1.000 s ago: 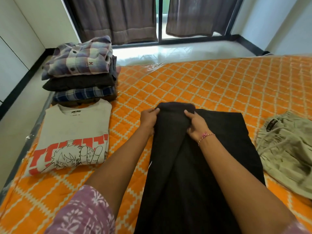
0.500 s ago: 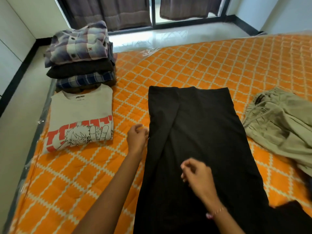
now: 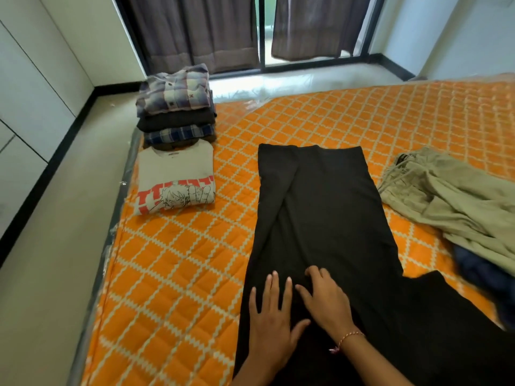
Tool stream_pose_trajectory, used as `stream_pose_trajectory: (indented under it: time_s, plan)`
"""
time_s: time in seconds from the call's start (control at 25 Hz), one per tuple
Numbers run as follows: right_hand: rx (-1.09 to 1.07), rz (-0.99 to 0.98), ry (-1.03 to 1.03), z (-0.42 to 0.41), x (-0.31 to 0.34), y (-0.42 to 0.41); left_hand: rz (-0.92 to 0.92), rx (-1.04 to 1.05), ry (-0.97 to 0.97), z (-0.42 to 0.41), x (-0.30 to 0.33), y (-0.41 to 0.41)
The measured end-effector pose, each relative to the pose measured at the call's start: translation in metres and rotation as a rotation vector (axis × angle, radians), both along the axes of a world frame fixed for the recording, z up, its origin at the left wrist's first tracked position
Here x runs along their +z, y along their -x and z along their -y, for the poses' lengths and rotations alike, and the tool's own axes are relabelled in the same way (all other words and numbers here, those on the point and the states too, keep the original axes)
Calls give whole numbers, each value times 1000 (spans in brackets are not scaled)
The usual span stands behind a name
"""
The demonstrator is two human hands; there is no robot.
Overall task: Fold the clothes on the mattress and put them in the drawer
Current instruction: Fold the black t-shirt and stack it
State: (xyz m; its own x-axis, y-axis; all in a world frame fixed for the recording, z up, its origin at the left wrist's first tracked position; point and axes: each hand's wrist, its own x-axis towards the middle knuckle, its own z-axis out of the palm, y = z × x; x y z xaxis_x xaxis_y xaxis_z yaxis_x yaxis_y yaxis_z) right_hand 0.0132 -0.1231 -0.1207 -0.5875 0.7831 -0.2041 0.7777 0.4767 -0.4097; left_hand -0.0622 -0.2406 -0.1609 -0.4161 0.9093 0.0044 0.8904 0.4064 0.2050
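Both hands lie on the black garment (image 3: 320,218) spread down the orange mattress (image 3: 181,260) at frame centre — left hand (image 3: 271,316) flat, fingers straight; right hand (image 3: 327,299) slightly curled, seemingly gripping nothing. Folded stack (image 3: 175,107) upper left.

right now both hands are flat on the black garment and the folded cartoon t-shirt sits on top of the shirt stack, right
Not quite. In the head view the left hand and right hand do rest on the black garment, but the cartoon t-shirt is not on top of the shirt stack. It lies on the mattress in front of the stack; a plaid shirt tops the stack.
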Motion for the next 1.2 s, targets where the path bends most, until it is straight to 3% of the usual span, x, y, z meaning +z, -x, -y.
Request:
stream_pose_trajectory:
  time_s: [0.12,0.24,0.32,0.44,0.56,0.72,0.84,0.92,1.0,1.04,1.12,1.2]
  plan:
    - [81,-48,33,2,13,-15,69,3,87,18,10,-6]
    - [-211,-276,26,11,25,-45,52,-15,60,36,6,-13]
    - [-316,-177,110,20,25,-61,98,48,56,47,5,-16]
    - [-214,1,226,26,16,-68,168,268,-15,52,26,-16]
    - [-189,-10,148,18,22,-73,409,525,37,51,42,-3]
    - [-246,-121,436,13,25,-88,769,599,147,65,51,10]
    - [-193,-90,477,20,20,-90,1024,653,14,79,41,10]
    - [-327,-309,636,21,22,-92,1081,692,-78,87,37,4]
    - [-431,-393,864,20,28,-99,1008,655,-108,96,37,-2]
    - [-408,-293,883,17,31,-103,892,602,-90,100,37,-4]
    - [-239,52,676,10,32,-109,468,462,31,105,38,-7]
    - [-151,115,344,9,36,-107,72,322,28,98,41,-10]
